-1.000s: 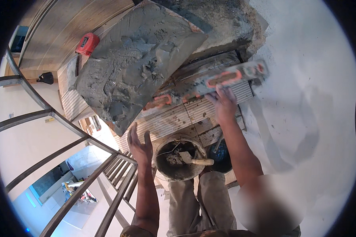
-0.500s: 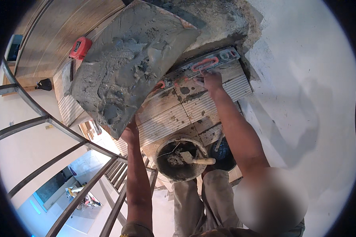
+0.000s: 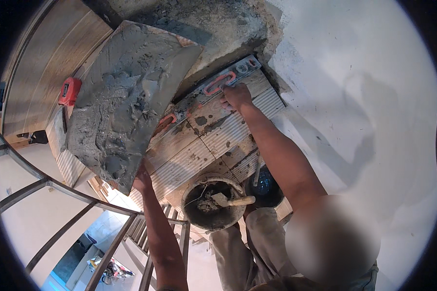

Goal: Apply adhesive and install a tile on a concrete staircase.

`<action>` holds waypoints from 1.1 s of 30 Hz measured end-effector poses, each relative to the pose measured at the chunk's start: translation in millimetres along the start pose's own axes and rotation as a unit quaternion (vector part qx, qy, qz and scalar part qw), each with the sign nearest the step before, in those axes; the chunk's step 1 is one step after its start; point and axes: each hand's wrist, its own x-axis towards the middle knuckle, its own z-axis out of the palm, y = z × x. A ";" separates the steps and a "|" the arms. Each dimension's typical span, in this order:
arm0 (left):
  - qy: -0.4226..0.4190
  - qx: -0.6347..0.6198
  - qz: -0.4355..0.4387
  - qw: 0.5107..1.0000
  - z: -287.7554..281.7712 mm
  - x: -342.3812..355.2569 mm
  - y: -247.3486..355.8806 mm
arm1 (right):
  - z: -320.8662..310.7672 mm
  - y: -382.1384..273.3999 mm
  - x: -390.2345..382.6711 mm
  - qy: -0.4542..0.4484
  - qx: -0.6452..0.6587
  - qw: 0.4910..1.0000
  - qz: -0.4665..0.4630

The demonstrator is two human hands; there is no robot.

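My left hand [image 3: 142, 179] grips the near corner of a large tile [image 3: 187, 41] whose upper face is thick with wet grey mortar [image 3: 121, 99]. The tile is tilted and hides part of my fingers. On the right, my right hand [image 3: 238, 98] has its fingers curled at the lower edge of a spirit level [image 3: 241, 69] with orange-rimmed openings. That level lies slanting along the back of a tiled step [image 3: 179, 157], and its left end goes behind the mortared tile. Dark mortar blots spot the step.
Near my knees stand a mortar bucket [image 3: 188, 213] holding a trowel [image 3: 240, 201] and a dark bucket [image 3: 272, 194]. A red tape measure [image 3: 70, 91] rests at the far left. Metal railing [image 3: 65, 188] runs down the left; a white wall [image 3: 335, 72] bounds the right.
The view has shifted, so most things sit further left in the picture. My right fingers are more curled at the level; my left hand keeps its hold on the tile.
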 end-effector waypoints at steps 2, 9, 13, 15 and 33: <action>-0.019 -0.002 -0.048 0.999 -25.2 8.2 -35.3 | 16.6 2.6 6.9 -0.029 -0.021 0.999 0.010; -0.041 0.062 0.003 0.997 -21.5 6.1 -17.9 | 8.1 21.8 10.4 0.113 -0.333 0.927 -0.132; -0.059 -0.020 -0.035 0.997 6.4 6.2 0.0 | -16.2 21.1 -10.5 0.143 -0.432 0.834 -0.313; -0.077 0.017 -0.034 0.996 7.2 7.3 -1.2 | -11.6 14.7 -29.7 0.093 -0.469 0.784 -0.396; -0.021 -0.108 0.010 0.994 3.5 -2.6 -15.5 | 1.8 16.0 -28.4 0.096 -0.550 0.758 -0.338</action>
